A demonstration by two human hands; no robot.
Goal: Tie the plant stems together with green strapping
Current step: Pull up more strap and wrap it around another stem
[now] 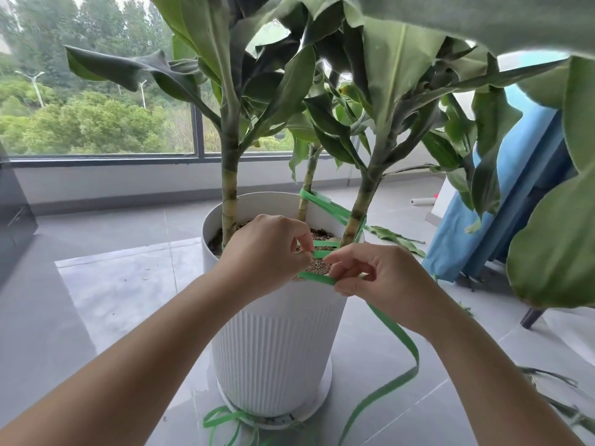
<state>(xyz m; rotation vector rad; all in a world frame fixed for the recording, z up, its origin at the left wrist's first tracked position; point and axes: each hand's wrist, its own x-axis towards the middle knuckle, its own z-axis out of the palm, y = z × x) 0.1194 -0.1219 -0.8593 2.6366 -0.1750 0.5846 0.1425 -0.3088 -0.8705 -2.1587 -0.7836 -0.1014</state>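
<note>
Three plant stems stand in a white ribbed pot (273, 342): a left stem (229, 207), a thin back stem (305, 196) and a right stem (360, 209). Green strapping (325, 204) runs around the back and right stems and comes forward over the soil. My left hand (264, 249) pinches one strand above the pot's near rim. My right hand (376, 278) pinches the strapping just to the right of it. A long loose tail (402, 342) hangs from under my right hand down to the floor.
More green strapping (222, 420) lies looped on the grey tile floor by the pot's saucer. Large leaves hang overhead and at the right. A blue-covered chair (502, 220) stands to the right, cut leaves (396, 238) lie on the floor, and a window is behind.
</note>
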